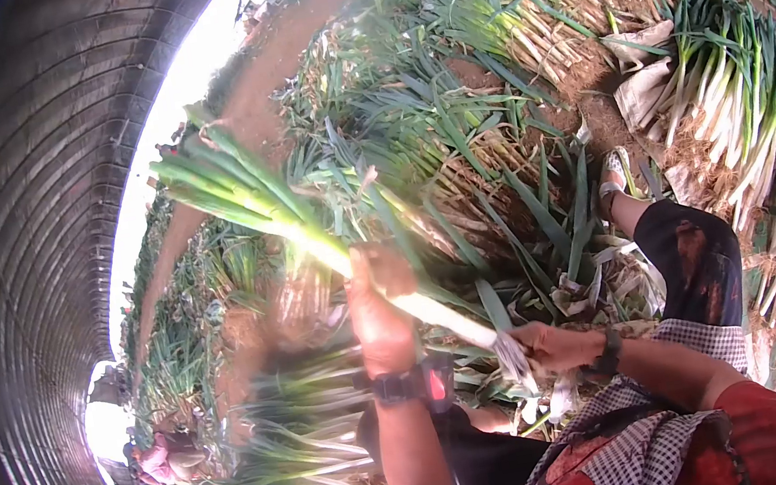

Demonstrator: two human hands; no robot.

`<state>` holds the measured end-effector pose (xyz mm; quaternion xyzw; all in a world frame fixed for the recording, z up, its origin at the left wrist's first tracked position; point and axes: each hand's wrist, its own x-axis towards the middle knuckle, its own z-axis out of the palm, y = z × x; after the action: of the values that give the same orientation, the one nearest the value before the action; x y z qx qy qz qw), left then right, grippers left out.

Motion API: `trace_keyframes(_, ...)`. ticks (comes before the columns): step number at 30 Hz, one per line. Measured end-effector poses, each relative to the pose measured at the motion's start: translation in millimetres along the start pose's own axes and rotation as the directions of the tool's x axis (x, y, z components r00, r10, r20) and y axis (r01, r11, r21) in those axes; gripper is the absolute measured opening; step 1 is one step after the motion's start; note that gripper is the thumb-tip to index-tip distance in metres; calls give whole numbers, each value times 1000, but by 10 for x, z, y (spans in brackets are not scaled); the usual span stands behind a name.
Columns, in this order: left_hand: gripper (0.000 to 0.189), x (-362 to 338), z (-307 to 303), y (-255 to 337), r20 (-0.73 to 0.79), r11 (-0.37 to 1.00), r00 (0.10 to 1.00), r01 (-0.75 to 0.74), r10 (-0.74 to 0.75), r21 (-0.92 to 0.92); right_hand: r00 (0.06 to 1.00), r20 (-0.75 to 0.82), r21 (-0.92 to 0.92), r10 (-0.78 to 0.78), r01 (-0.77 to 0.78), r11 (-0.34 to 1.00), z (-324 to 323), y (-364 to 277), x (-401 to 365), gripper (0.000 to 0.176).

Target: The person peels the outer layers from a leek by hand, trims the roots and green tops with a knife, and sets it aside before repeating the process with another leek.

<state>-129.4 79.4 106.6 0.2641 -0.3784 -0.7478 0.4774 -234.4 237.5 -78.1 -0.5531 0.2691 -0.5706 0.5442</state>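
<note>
A long leek (pixel 457 319) with a white shaft and green leaves slants across the middle of the view, leaves up to the left. My left hand (pixel 383 308) is closed around its shaft near the middle, somewhat blurred. At the lower, root end, my right hand (pixel 559 345) has its fingers closed on pale, ragged strips of outer skin (pixel 511 356). Whether these strips are still joined to the shaft is hard to see. Trimmed-looking leeks (pixel 314 454) with white shafts lie side by side at the left of my legs.
Piles of unpeeled leeks (pixel 548 38) with brown roots cover the ground ahead. Bundled white leeks (pixel 732 91) lie at the right by pale sacking (pixel 645 83). Loose leaves surround my foot (pixel 614 170). A curved ribbed tunnel roof (pixel 50 193) rises at left; another person (pixel 171 458) sits farther off.
</note>
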Motion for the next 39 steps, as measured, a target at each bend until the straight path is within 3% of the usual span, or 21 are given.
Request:
trace_keyframes(1, 23, -8, 45, -6, 147, 994, 989, 12, 5, -111, 984, 116, 186, 132, -152, 971, 6, 0, -50, 23)
trace_keyframes(3, 23, -53, 94, -1, 423, 945, 904, 90, 56, -316, 951, 291, 588, 102, -262, 765, 44, -58, -99, 10)
trace_keyframes(4, 25, -52, 125, -29, 474, 924, 879, 142, 48, -357, 937, 316, 611, 145, -318, 725, 11, -139, -110, 11)
trace_keyframes(7, 27, -102, 218, -227, 289, 994, 955, -38, 65, -98, 1000, -14, 114, -1, 2, 994, -116, -146, -80, 9)
trace_keyframes(9, 28, -104, 276, -527, 63, 953, 980, -201, 191, 229, 941, -338, -125, 8, -53, 991, -132, 25, -92, 7)
trace_keyframes(11, 31, -145, 407, -702, -2, 943, 969, -238, 245, 230, 917, -398, -144, 5, -68, 987, -119, 14, -145, 11)
trace_keyframes(14, 39, -318, 604, -854, 13, 888, 967, -239, 254, 393, 966, -256, -83, -18, -4, 997, -242, -116, -155, 19)
trace_keyframes(15, 44, -412, 569, -932, 44, 777, 964, -238, 262, 583, 980, -199, -8, -29, 28, 1000, -253, -147, -157, 23)
trace_keyframes(17, 46, -550, 442, -1153, 227, 670, 920, -388, 319, 633, 993, -95, 141, -74, 87, 986, -273, -230, -126, 29)
trace_keyframes(19, 49, -757, 339, -1240, 166, 777, 979, -193, 115, 599, 996, 42, 378, 82, -92, 921, -323, -277, -233, 26)
trace_keyframes(21, 54, -773, 150, -1190, 247, 845, 969, -133, 1, 519, 984, 173, 511, 52, -134, 849, -363, -303, -286, 23)
trace_keyframes(23, 57, -582, 30, -1080, 364, 736, 929, -294, 69, 610, 971, 207, 604, 117, -221, 766, -345, -399, -248, 22)
trace_keyframes(25, 61, -395, 352, -792, 402, 817, 908, -316, 114, 482, 954, 236, 640, 186, -297, 709, -256, -564, -218, 23)
trace_keyframes(26, 64, -256, 518, -643, 416, 851, 899, -320, 134, 417, 946, 259, 578, 194, -313, 754, -273, -428, -220, 23)
trace_keyframes(28, 58, 101, 616, -421, 329, 959, 944, -122, 31, 258, 928, 290, 445, 233, -347, 825, -312, -203, -208, 23)
trace_keyframes(31, 46, 594, 478, -291, 283, 946, 948, -219, 148, 237, 906, 287, 278, 310, -389, 878, -275, 50, -225, 20)
trace_keyframes(33, 37, 606, 481, -187, 122, 939, 953, -295, 277, 174, 911, 308, 151, 273, -330, 932, -311, 355, -254, 17)
trace_keyframes(34, 33, 592, 478, -130, 34, 930, 942, -336, 335, 147, 929, 209, 200, 304, -345, 917, -259, 351, -281, 20)
trace_keyframes(37, 32, 457, 398, -23, 140, 882, 885, -459, 443, 111, 932, -274, 205, 238, -185, 961, -67, 279, -240, 24)
trace_keyframes(38, 34, 378, 371, 36, 152, 846, 869, -495, 472, 199, 922, -309, 381, 231, -103, 919, -70, 208, -275, 27)
trace_keyframes(39, 36, 351, 341, 111, 82, 875, 887, -462, 455, 148, 899, -434, 72, 54, -25, 997, -189, 410, -289, 25)
